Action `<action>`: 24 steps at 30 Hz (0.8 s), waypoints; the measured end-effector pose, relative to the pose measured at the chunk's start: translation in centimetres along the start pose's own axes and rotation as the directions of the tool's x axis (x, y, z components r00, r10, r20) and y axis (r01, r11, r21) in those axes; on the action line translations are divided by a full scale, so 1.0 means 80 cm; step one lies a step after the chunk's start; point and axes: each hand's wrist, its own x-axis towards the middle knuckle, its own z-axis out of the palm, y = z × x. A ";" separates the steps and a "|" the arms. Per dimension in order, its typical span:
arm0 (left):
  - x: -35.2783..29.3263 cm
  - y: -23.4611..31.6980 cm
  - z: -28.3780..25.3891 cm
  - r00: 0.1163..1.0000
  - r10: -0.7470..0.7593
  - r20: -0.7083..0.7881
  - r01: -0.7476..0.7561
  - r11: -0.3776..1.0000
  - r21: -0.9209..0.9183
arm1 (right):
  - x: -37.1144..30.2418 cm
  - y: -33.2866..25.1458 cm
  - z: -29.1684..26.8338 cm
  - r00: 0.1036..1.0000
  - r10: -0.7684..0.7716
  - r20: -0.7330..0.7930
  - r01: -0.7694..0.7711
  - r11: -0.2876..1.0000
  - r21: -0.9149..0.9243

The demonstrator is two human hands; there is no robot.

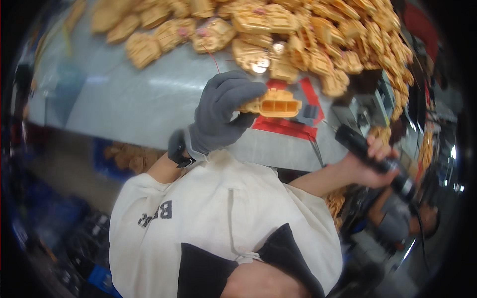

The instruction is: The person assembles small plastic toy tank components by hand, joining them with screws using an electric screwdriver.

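Observation:
My left hand [218, 111], in a grey glove, pinches a yellow-orange plastic housing [279, 107] above the table. The housing's open side, split into small compartments, faces me. Bare fingers of my right hand [370, 166] wrap round a black electric screwdriver [354, 141], held at a slant to the right of the housing. Its thin bit points up and left toward a small grey block [308, 114], apart from the housing. A cord trails from the tool's lower end. Beneath the housing, red tape [285, 128] marks out a patch of the tabletop.
A large heap of similar yellow-orange housings [268, 22] covers the far side of the grey metal table [149, 94]. A dark open box [380, 94] stands right of the tape. A blue bin [107, 159] sits below on the left. Another person [397, 213] is at the lower right.

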 end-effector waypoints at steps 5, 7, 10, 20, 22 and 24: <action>-0.148 0.026 -0.133 0.674 -0.486 -0.557 0.652 0.746 0.136 | 0.011 0.016 -0.011 0.995 0.088 0.044 -0.089 0.995 0.042; -0.215 0.035 -0.193 0.467 -0.499 -0.730 0.762 0.646 0.046 | 0.011 0.031 -0.010 0.995 0.100 -0.027 -0.100 0.995 -0.002; -0.335 0.005 -0.248 0.252 -0.567 -0.785 0.899 0.437 -0.027 | 0.012 0.042 -0.020 0.990 0.139 -0.033 -0.140 0.990 -0.031; 0.010 -0.080 -0.087 0.926 -0.332 -0.181 0.378 0.800 0.466 | -0.006 0.042 -0.026 0.976 0.150 -0.161 -0.172 0.976 -0.134; 0.036 -0.122 -0.033 0.920 -0.382 0.088 0.150 0.550 0.821 | -0.009 0.036 -0.025 0.966 0.176 -0.187 -0.197 0.975 -0.101; 0.043 -0.135 0.009 0.866 -0.486 0.120 0.126 0.444 0.887 | -0.018 0.020 -0.033 0.980 0.168 -0.104 -0.180 0.977 -0.116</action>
